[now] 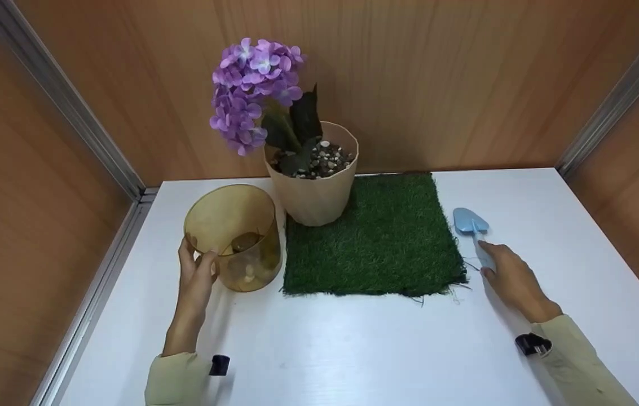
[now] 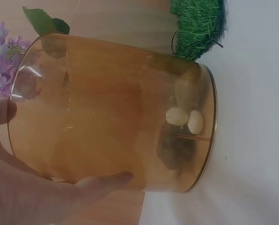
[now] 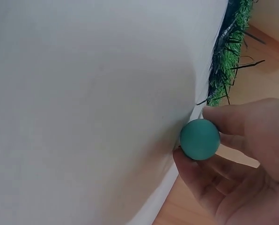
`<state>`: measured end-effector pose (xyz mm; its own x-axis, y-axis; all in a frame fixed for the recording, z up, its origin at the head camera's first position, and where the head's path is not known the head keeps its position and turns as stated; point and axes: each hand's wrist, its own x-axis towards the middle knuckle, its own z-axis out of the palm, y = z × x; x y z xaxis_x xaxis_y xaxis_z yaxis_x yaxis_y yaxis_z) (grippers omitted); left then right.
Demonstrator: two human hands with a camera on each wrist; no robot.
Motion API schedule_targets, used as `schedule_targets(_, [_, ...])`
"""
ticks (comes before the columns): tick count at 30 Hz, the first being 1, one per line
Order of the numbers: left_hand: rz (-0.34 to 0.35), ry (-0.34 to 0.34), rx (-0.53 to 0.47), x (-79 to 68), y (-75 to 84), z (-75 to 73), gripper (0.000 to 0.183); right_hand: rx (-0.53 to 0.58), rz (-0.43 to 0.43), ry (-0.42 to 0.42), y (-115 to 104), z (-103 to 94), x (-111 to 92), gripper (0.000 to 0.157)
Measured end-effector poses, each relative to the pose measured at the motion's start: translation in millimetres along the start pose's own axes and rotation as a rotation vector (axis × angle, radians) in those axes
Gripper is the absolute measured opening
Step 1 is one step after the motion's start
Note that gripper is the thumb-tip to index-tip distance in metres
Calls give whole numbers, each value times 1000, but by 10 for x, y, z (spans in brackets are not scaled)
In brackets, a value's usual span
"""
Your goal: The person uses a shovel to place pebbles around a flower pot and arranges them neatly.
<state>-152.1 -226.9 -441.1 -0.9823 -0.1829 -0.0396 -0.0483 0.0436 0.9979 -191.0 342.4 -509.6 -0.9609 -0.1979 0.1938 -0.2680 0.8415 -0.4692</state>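
My left hand holds a clear amber plastic pot at its near left side, fingers at the rim. In the left wrist view, two white pebbles and a dark stone show through the pot's wall near its base. On the right, my right hand pinches the handle of a small light blue trowel, its blade pointing away from me. The right wrist view shows the round handle end between thumb and fingers, low over the table.
A beige planter with purple flowers and gravel stands at the back, partly on a green artificial grass mat. The white table is enclosed by wood-look panels at the back and sides.
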Motion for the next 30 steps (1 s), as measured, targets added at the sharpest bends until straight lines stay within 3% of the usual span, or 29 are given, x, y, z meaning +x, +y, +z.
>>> schedule_targets(8, [8,19,5,0,24,32,72,49,20,35,0,-4,-30,46])
schedule_targets(21, [13,21,-20,-42,18,10,71,92,33,32,26,-25,-108,46])
schedule_targets(30, [-32,-48,10,-89,57,-93,72,85,50,96,8,-132,-116,45])
